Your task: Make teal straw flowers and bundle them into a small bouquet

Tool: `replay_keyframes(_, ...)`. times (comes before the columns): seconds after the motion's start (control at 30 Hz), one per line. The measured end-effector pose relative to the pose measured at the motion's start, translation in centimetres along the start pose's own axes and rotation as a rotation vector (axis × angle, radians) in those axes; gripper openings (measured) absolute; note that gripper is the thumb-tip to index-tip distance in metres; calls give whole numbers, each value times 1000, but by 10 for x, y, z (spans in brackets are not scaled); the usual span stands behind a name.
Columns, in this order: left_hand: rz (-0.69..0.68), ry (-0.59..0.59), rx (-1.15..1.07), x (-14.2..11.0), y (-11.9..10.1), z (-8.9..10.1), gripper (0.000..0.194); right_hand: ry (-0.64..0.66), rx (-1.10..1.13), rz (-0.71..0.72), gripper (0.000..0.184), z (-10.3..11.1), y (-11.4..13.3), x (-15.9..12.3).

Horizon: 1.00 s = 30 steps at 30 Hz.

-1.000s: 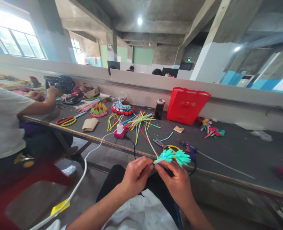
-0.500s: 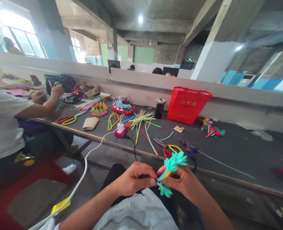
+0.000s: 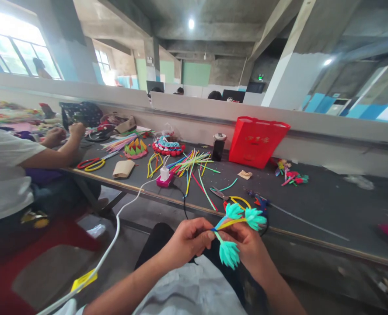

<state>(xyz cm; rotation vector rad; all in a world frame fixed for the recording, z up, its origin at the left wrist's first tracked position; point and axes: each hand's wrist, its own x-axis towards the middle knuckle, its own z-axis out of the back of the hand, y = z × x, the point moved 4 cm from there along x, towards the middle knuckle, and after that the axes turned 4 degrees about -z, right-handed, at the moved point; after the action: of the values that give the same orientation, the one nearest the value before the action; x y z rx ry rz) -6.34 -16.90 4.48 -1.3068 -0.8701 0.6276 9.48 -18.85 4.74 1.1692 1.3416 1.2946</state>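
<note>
Stems could splay or twist out of line if the pinch of my left hand [image 3: 189, 243] loosens, since its thumb and fingertips press together on only a short stretch where blue, yellow and pale green fuzzy stems meet. Crowding by my right hand [image 3: 249, 241], close behind the flower heads, might bend a stem or crush soft petals; I cannot tell whether its fingers grip anything.

That bunch of turquoise fuzzy flowers [image 3: 229, 253] reaches from my left fingertips toward my right: two heads angle up and outward, one points down toward my lap. Just beyond the upper heads, at the edge of the dark table [image 3: 325, 197], lie steel scissors with red and yellow handles [image 3: 220, 195]; a careless push outward could snag petals there. Farther out is a heap of multicoloured fuzzy stems [image 3: 194, 162].
</note>
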Motion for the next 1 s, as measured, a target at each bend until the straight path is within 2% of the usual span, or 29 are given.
replay_keyframes(0.1,-206,-130,329,-2,-8,1,19,-96,60,-2,26,0,-4,2)
replay_keyframes(0.2,-418,-159,535,-5,-16,-1,12,-123,116,-5,25,-3,-7,2)
replay_keyframes(0.3,-497,-163,564,-6,-19,-1,10,-97,159,6,19,-7,-7,1)
replay_keyframes(0.43,-511,-178,573,-7,-20,0,10,-94,186,4,20,-13,-10,-1)
replay_keyframes(0.5,-466,-182,555,-7,-18,0,12,-124,176,36,20,-15,-12,-3)
replay_keyframes(0.6,-314,-194,429,-7,-9,-1,21,-166,124,67,21,-17,-14,-6)
replay_keyframes(0.67,-180,-194,241,-5,0,-3,28,-161,67,52,23,-19,-15,-8)
replay_keyframes(0.8,80,-173,-277,-4,13,-8,31,-136,-32,70,23,-19,-12,-8)
replay_keyframes(0.87,180,-128,-469,-3,14,-9,30,-142,-80,93,23,-17,-12,-9)
replay_keyframes(1.0,345,72,-701,-2,14,-10,25,-150,-197,147,25,-14,-11,-13)
